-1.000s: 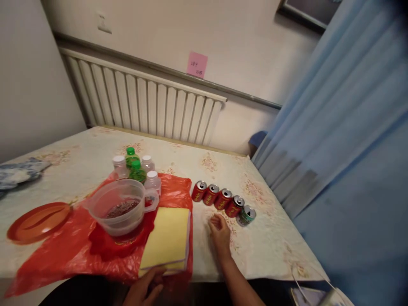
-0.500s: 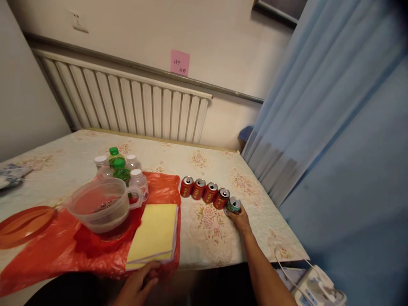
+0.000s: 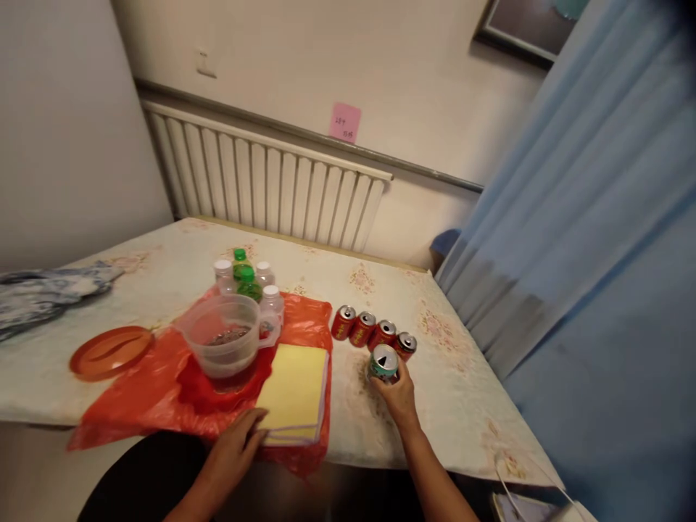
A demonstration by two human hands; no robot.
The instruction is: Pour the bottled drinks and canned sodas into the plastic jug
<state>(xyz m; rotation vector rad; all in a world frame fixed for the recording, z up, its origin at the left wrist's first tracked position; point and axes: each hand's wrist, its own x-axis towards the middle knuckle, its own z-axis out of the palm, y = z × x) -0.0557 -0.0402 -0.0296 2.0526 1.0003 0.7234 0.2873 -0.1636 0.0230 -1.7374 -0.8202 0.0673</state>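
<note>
Rt hand (image 3: 399, 395) grips green can (image 3: 383, 362); lt hand (image 3: 239, 446) on yellow pad (image 3: 293, 391).

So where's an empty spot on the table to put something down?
Bare table lies behind the bottles, toward the radiator, and right of the red cans, toward the curtain. A smaller patch sits between the cloth and the lid. It is crowded on the red bag and around the right hand holding the green can.

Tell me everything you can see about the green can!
The green can is a metal drink can with a green side and a silver top whose dark hole is open. The right hand grips it from the near side, just in front of four red cans on the flowered table.
</note>
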